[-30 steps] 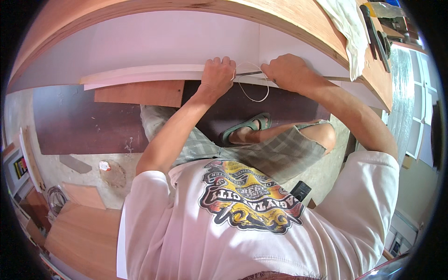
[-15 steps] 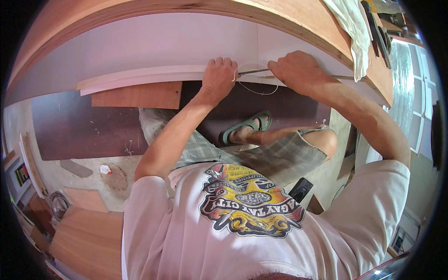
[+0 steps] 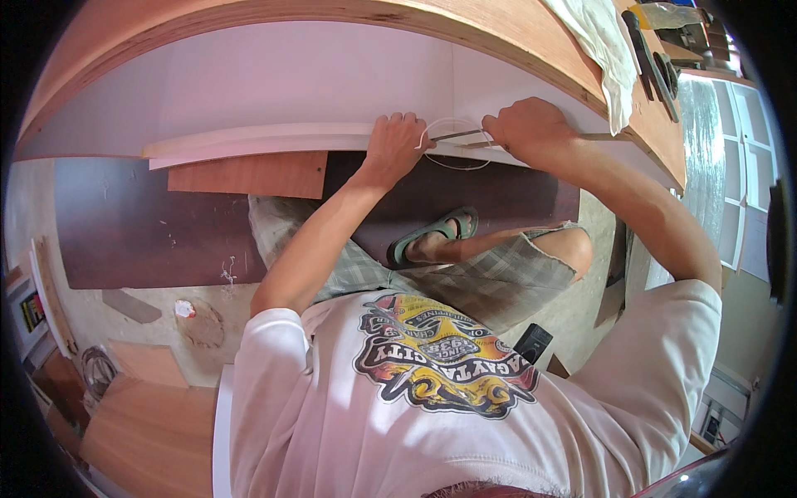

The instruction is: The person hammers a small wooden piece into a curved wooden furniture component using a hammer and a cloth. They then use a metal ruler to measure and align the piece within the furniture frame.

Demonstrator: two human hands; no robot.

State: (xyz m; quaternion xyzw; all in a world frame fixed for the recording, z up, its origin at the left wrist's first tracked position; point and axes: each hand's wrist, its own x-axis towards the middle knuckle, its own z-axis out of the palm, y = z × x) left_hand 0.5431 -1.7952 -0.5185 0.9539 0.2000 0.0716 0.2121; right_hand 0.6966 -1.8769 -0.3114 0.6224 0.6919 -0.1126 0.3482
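Along the white board's front edge [image 3: 274, 143], both my hands work close together. My left hand [image 3: 397, 149] curls over that edge, closed, its thumb side meeting one end of a thin dark metal tool [image 3: 456, 135]. The other end runs into my right hand [image 3: 531, 133], which is closed round it; the handle is hidden by the fingers. The tool lies nearly level between the hands, and its exact kind cannot be made out. A narrow white curl of strip [image 3: 457, 167] loops around the tool beside my left hand.
A wooden panel edge [image 3: 332, 12] arches above the white interior. At the right, a white cloth [image 3: 610, 58] and dark clamp-like tools [image 3: 656, 66] rest on wood. A loose brown board [image 3: 249, 174] lies under the white edge. A dark panel [image 3: 158, 224] covers the floor by my sandalled foot [image 3: 436, 236].
The view has shifted slightly. Both hands keep their hold, my right hand sitting slightly lower in the picture. The white curl's loop has changed shape a little.
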